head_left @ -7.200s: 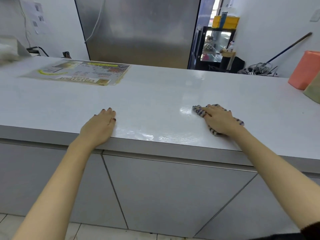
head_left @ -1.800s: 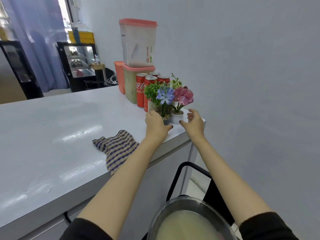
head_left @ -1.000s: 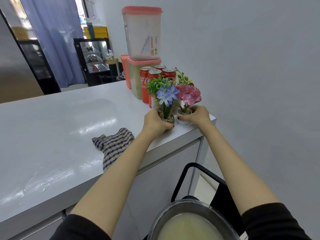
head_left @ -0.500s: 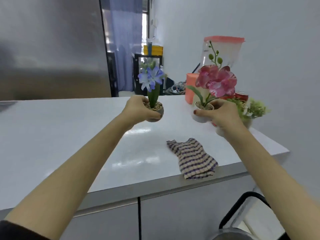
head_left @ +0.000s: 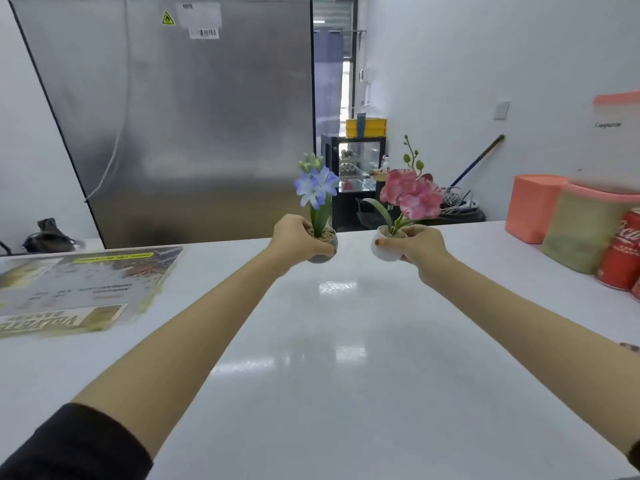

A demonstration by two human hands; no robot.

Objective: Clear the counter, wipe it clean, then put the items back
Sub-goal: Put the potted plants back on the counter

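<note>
The counter (head_left: pixel 346 358) is a broad, smooth white slab, glossy enough to throw back soft patches of light down its middle. Over its far middle, both arms reach out side by side. The left hand (head_left: pixel 298 239) is curled round a small rounded grey pot (head_left: pixel 323 252) topped with pebbly gravel, from which a stiff green stalk rises to a pale blue, star-petalled bloom. The right hand (head_left: pixel 420 245) grasps a smooth white bowl-shaped pot (head_left: pixel 382 249), thumb on its front, carrying broad pink orchid-like petals and a thin budded stem. The two pots are near each other but apart; whether their bases touch the counter cannot be told. On the counter's left part lies a flat, shiny laminated sheet (head_left: pixel 79 289) with printed text. At the counter's right end stand a boxy coral container (head_left: pixel 531 207), a translucent greenish tub (head_left: pixel 585 233) with a pink lid, and a red cola can (head_left: pixel 623 254). Beyond the counter's far edge rises a brushed-steel door (head_left: pixel 194 133).
</note>
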